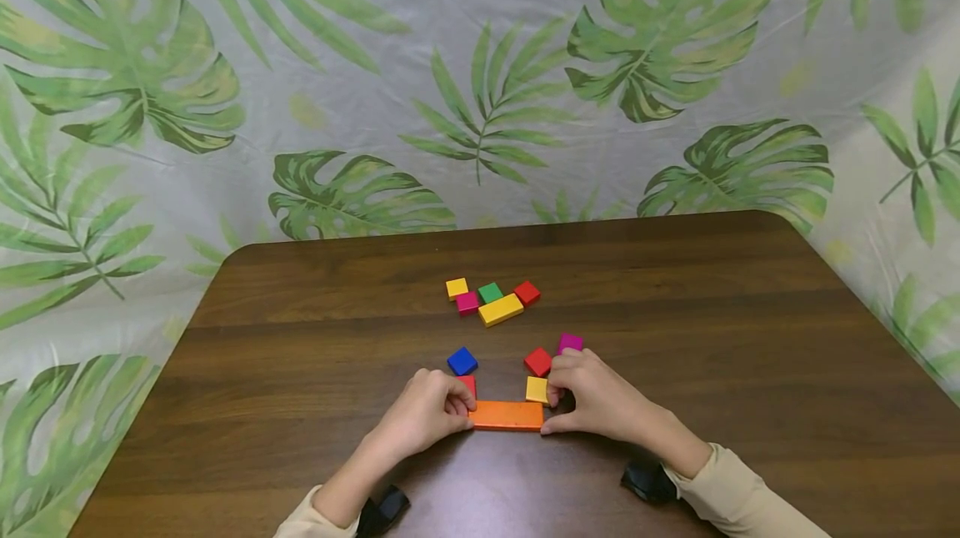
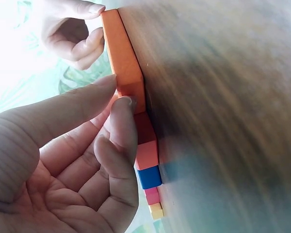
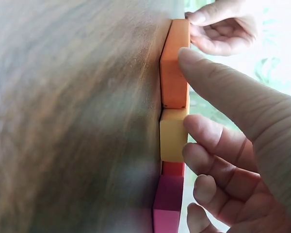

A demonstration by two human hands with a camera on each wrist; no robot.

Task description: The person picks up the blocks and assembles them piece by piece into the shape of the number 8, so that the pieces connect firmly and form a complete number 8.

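The long orange block (image 1: 507, 415) lies flat on the tabletop (image 1: 285, 371), directly between the two hands. Its long axis runs left to right across the person's front, one end facing each hand. The left hand (image 1: 420, 414) grips the left end with thumb and forefinger. The right hand (image 1: 603, 400) sets its thumb to the right end while its fingertips touch a small yellow block (image 1: 536, 389) just beyond; whether it grips or merely touches, I cannot tell. Behind the orange block's left end sits a light-red block (image 1: 468, 384), partly hidden by fingers, with a blue block (image 1: 462, 361) farther out.
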